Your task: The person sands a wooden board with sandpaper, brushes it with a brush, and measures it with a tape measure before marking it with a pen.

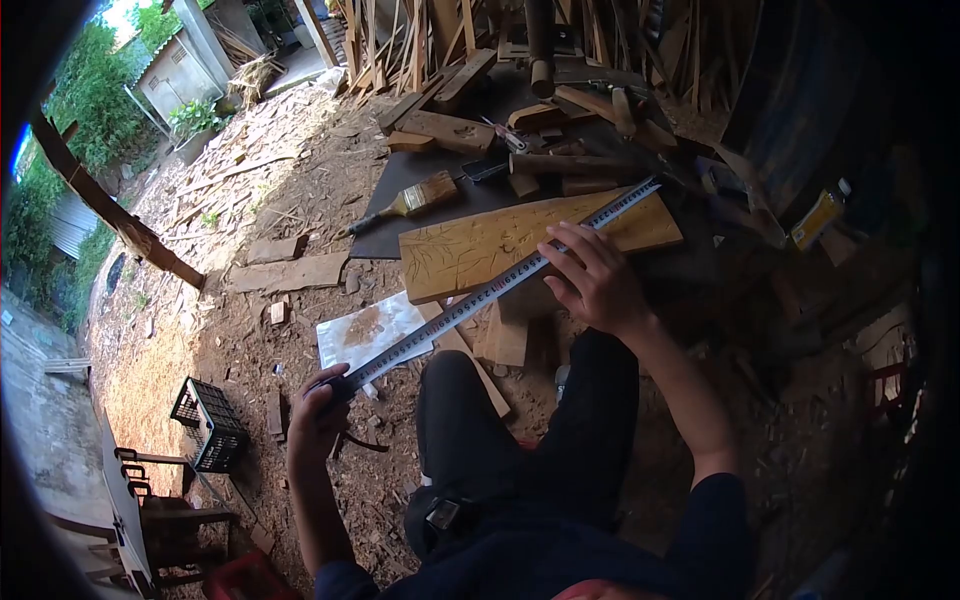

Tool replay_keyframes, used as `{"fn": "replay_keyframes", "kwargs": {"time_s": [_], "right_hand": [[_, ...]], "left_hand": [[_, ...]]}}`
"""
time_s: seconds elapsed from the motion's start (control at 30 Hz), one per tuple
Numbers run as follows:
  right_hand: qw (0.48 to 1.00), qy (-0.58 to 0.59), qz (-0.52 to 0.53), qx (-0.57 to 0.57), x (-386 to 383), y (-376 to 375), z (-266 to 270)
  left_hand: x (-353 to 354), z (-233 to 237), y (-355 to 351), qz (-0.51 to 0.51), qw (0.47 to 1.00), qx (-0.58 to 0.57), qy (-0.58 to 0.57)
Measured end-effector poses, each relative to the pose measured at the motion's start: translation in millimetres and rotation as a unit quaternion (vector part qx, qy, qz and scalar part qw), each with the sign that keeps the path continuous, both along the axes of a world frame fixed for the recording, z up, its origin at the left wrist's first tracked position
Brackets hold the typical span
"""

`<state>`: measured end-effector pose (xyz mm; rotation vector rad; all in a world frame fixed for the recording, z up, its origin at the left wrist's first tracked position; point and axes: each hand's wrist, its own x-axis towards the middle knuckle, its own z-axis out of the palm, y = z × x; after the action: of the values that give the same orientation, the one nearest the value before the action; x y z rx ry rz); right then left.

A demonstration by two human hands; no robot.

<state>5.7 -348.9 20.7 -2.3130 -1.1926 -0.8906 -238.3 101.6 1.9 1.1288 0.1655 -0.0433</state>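
Friend: Where does the ruler sit?

Me: The ruler [500,285] lies slantwise across a pale plank [470,250]. It runs from the plank's far right corner, past its near left edge and out over the ground towards my knee. My left hand [315,415] is closed round the near end, fingers wrapped over it. My right hand [592,280] rests on the plank with the fingers spread, their tips pressing the ruler flat near its middle.

Friend: What carries the plank?

Me: Its far side lies over a dark board [420,170] on the ground. A wooden block [505,338] stands under the near edge, just beside my right wrist.

Friend: What crowds you?

Me: A paintbrush [415,200] lies on the dark board just beyond the plank's left corner, apart from it. Past the plank's far edge, offcuts [560,165] are heaped close; whether any touch the plank I cannot tell. A white sheet [365,335] lies on the wood chips under the free stretch of the ruler. A black crate [210,420] stands to the left of my left hand, well apart. A yellow bottle [818,218] leans in the shade off to the right. My legs, in dark trousers, fill the space between my arms, below the ruler.
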Motion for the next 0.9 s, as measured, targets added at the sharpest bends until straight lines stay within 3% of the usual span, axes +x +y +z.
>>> {"fn": "replay_keyframes", "kwargs": {"time_s": [0.9], "right_hand": [[1.000,0.012,0.018,-0.019,17,-9,1]], "left_hand": [[10,26,-7,0.048,0.998,-0.045,0.016]]}}
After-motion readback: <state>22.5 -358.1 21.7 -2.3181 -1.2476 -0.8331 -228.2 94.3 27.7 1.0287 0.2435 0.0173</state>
